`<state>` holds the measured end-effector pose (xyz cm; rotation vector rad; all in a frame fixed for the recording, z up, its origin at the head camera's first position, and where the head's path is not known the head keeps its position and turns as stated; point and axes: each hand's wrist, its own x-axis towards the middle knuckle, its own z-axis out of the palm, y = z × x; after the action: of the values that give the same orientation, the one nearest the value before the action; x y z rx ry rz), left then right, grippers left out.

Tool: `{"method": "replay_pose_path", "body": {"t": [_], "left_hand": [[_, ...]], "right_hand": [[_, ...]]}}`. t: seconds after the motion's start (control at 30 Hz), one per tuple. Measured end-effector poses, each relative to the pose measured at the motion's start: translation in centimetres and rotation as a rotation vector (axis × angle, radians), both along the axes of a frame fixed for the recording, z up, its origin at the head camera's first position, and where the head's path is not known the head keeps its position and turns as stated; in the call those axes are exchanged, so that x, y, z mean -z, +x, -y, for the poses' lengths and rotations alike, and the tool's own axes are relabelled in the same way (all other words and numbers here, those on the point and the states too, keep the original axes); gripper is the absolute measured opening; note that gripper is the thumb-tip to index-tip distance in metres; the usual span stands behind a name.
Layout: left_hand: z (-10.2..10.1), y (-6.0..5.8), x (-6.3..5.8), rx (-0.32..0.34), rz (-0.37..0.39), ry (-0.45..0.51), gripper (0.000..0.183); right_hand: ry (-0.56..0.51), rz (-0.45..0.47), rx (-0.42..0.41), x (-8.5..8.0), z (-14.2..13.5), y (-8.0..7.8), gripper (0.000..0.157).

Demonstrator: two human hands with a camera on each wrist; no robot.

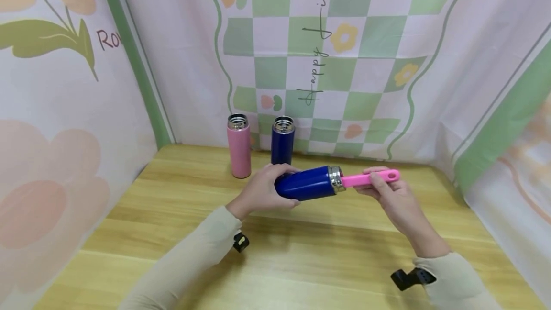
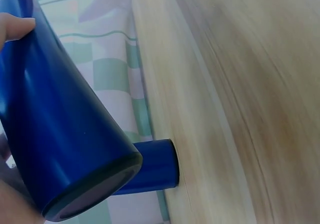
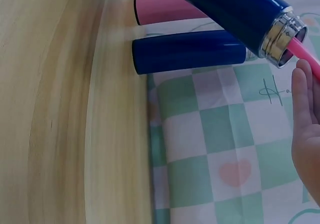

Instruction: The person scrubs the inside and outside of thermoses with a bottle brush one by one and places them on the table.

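My left hand point(image 1: 269, 189) grips a blue vacuum flask point(image 1: 307, 184) round its base end, holding it nearly level above the table with its steel mouth towards the right. In the left wrist view the dark-rimmed bottom of this flask point(image 2: 75, 119) faces the camera. A pink handle point(image 1: 370, 178) sticks out of the mouth, and the fingers and thumb of my right hand point(image 1: 393, 200) pinch it. The handle's other end is hidden inside the flask. In the right wrist view the pink handle point(image 3: 304, 52) enters the threaded steel neck point(image 3: 282, 38).
Behind my hands, a pink flask point(image 1: 239, 152) and a second blue flask point(image 1: 282, 145) stand upright and lidless on the wooden table point(image 1: 301, 262). A checked green-and-white curtain point(image 1: 310, 61) hangs at the back edge, with patterned cloth on both sides.
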<state>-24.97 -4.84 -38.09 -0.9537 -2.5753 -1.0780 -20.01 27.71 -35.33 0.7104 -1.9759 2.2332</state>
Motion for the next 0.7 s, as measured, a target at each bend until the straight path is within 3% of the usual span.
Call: {"method": "replay_pose_path", "body": {"t": [0.17,0.53,0.7], "left_hand": [[0.1,-0.1,0.1,0.002,-0.024,-0.011,0.067],[1.1,-0.3,0.7,-0.026,-0.05,-0.116,0.068],[1.5,-0.4,0.8,-0.062,-0.057,-0.107,0.069]], "right_hand": [[0.044,0.011,0.014,-0.2,0.3,0.0,0.021],[-0.199,-0.057,-0.035,-0.2,-1.2,-0.4,0.025],[-0.252,-0.072,0.014,-0.4,-2.0,-0.1,0.026]]}}
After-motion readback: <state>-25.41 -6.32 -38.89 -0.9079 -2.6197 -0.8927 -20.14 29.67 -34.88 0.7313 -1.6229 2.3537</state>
